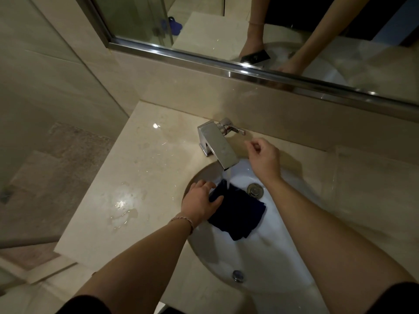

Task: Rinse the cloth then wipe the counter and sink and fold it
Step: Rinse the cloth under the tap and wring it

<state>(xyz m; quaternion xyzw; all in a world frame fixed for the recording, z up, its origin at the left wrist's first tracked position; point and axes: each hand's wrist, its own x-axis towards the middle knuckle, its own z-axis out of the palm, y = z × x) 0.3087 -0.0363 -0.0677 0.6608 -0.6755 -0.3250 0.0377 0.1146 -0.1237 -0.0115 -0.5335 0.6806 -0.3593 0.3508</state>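
One left hand point(199, 203) is gripping one dark cloth point(238, 214) under one running faucet point(217, 143) while the right hand point(264, 158) is hovering loosely curled, its grip empty.

Left hand point(200, 201) extended forward and low, palm down, fingers and thumb closed round the edge of the cloth point(238, 211), a braided band visible at the wrist. Right hand point(264, 158) raised further forward, knuckles up, fingers loosely curled and holding nothing, thumb and forefinger tips close together. Both forearms bare, dark sleeves at the upper arms.
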